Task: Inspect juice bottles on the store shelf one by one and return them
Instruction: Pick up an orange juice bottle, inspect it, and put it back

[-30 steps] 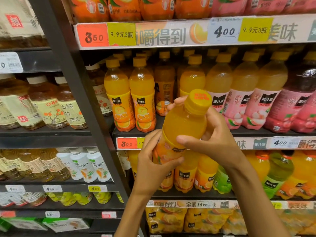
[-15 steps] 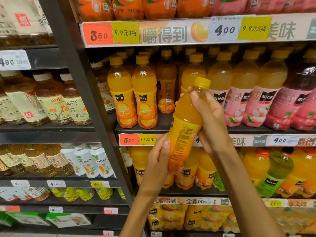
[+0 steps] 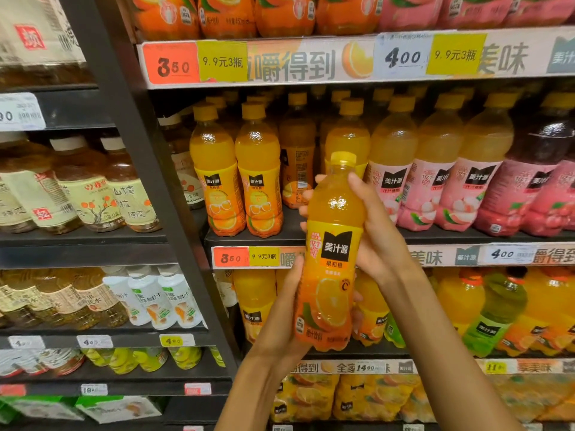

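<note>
Orange juice bottle [image 3: 331, 259] with a yellow cap stands nearly upright in the middle of the view, held in front of the store shelf [image 3: 258, 241] by both hands. Its label faces the camera, with a black logo patch above and a picture of an orange slice below. Left hand [image 3: 280, 318] grips the lower part of the bottle from the left side, the fingers curled around behind the label and the thumb lying along its left edge. Right hand [image 3: 378, 234] grips the upper part from the right, the thumb pressed on the shoulder of the bottle and the fingertips showing past its left side.

Behind the bottle, on the middle shelf, two orange juice bottles [image 3: 239, 175] of the same kind stand side by side at the left, and further right is a row of lychee drink bottles with pink labels [image 3: 435, 188]. Red price tag [image 3: 231, 258] reading 350 sits on the shelf edge just left of the held bottle. Far left, on a separate rack, stand brown tea bottles with cream labels [image 3: 93, 188]. On the lower shelf at the right, a green bottle [image 3: 494, 309] leans among orange ones.
</note>
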Tool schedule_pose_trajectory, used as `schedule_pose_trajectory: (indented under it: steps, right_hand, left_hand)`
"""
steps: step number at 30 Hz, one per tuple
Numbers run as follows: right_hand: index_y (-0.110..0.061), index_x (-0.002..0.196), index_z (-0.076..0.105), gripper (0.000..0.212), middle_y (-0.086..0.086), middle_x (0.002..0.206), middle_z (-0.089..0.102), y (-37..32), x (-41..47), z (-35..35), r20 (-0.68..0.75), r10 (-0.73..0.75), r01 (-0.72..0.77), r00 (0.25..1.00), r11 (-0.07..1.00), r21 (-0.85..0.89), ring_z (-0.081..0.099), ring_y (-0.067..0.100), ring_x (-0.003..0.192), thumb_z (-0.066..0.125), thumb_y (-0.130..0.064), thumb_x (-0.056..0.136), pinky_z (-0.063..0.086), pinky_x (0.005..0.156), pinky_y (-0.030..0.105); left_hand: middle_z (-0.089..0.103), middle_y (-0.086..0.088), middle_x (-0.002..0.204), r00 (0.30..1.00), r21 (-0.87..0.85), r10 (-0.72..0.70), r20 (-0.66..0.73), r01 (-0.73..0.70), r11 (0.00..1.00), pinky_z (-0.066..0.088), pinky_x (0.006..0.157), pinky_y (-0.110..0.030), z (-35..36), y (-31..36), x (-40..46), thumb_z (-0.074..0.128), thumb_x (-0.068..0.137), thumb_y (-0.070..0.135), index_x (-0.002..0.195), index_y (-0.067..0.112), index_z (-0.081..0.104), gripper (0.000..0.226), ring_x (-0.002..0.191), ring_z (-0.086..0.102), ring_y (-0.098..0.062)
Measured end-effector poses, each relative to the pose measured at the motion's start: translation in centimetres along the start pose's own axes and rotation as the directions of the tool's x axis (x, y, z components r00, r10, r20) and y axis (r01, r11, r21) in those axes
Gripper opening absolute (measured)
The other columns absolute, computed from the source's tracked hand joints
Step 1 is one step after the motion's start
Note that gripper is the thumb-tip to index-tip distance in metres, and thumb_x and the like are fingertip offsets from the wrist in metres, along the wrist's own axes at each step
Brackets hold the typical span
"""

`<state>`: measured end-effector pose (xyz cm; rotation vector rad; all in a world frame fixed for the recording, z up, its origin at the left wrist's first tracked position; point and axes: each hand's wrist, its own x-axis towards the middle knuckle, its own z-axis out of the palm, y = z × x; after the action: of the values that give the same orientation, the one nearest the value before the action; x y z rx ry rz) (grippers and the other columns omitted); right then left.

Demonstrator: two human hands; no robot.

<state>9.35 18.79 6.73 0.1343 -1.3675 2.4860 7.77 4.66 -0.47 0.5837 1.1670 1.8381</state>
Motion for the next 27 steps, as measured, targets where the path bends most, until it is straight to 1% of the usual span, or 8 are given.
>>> schedule_pose_trajectory:
  steps: [4,7,10,13,15,17,22,27]
  right_hand:
    - [-0.013,0.111,0.064,0.038,0.009,0.098,0.072,-0.1,-0.1,-0.3,-0.078,-0.084,0.070,0.993,0.982,-0.173,0.070,0.021,0.092,0.061,-0.039,0.084,0.058,0.078,0.033]
    - [-0.017,0.112,0.064,0.037,0.000,0.097,0.073,0.1,-0.2,0.0,-0.089,-0.108,0.082,0.990,0.965,-0.250,0.069,0.013,0.094,0.059,-0.043,0.086,0.055,0.074,0.023]
    - [-0.019,0.120,0.059,0.047,0.000,0.106,0.073,-0.2,-0.1,0.0,-0.039,-0.073,0.062,0.997,0.971,-0.230,0.068,0.014,0.104,0.057,-0.050,0.084,0.054,0.079,0.024]
    - [-0.015,0.125,0.057,0.064,0.008,0.115,0.070,-0.2,0.3,0.1,0.008,-0.030,0.031,1.000,0.996,-0.083,0.064,0.023,0.113,0.072,-0.050,0.074,0.054,0.091,0.038]
    - [-0.012,0.124,0.058,0.074,0.015,0.116,0.067,0.2,0.7,0.4,0.106,0.022,-0.028,0.994,0.998,0.058,0.064,0.031,0.111,0.081,-0.050,0.064,0.051,0.096,0.049]
    - [-0.012,0.119,0.061,0.067,0.014,0.107,0.070,0.4,0.9,0.6,0.136,0.008,-0.015,0.991,0.998,0.053,0.068,0.029,0.100,0.079,-0.049,0.067,0.056,0.087,0.046]
    - [-0.018,0.114,0.064,0.037,0.001,0.096,0.073,-0.1,0.7,0.6,-0.026,-0.116,0.107,0.993,0.966,-0.237,0.070,0.014,0.091,0.061,-0.041,0.085,0.057,0.073,0.028]
    - [-0.008,0.134,0.048,0.073,-0.002,0.106,0.065,-0.6,0.6,0.9,-0.088,-0.145,0.096,0.986,0.905,-0.415,0.062,0.011,0.099,0.060,-0.054,0.078,0.050,0.077,0.026]
  left_hand:
    - [0.072,0.001,0.107,0.981,0.326,0.135,-0.137,-0.084,0.942,0.052,0.086,-0.033,-0.4,0.5,0.3,0.033,0.083,0.067,0.107,0.041,0.068,0.050,0.103,0.067,-0.013]
    - [0.073,0.005,0.105,0.947,0.388,0.264,-0.181,-0.178,0.904,0.049,0.091,-0.034,0.1,0.6,0.7,0.037,0.084,0.068,0.102,0.045,0.068,0.043,0.102,0.067,-0.010]
    - [0.074,0.001,0.103,0.950,0.257,0.233,-0.207,-0.177,0.950,0.051,0.090,-0.040,0.0,0.7,0.7,0.039,0.077,0.073,0.103,0.040,0.070,0.052,0.098,0.069,-0.015]
    - [0.071,-0.013,0.093,0.997,-0.046,0.048,-0.056,-0.051,0.998,0.055,0.075,-0.038,-0.4,1.3,0.1,0.044,0.080,0.072,0.108,0.014,0.070,0.069,0.080,0.069,-0.025]
    - [0.069,-0.015,0.088,0.999,-0.168,-0.004,0.043,0.011,0.986,0.055,0.068,-0.036,-0.2,0.9,0.1,0.041,0.083,0.069,0.109,0.003,0.066,0.075,0.073,0.067,-0.025]
    - [0.070,-0.015,0.087,0.998,-0.203,-0.030,0.059,0.042,0.978,0.056,0.067,-0.035,0.1,0.3,0.3,0.038,0.085,0.069,0.106,0.002,0.067,0.077,0.073,0.068,-0.025]
    - [0.071,-0.012,0.107,0.971,0.132,0.122,-0.206,-0.096,0.987,0.054,0.089,-0.043,-0.6,0.9,1.0,0.039,0.082,0.068,0.105,0.030,0.072,0.055,0.102,0.067,-0.027]
    - [0.072,-0.014,0.099,0.922,0.360,0.310,-0.231,-0.215,0.908,0.050,0.093,-0.051,0.6,1.0,1.5,0.053,0.069,0.068,0.096,0.025,0.070,0.054,0.100,0.066,-0.032]
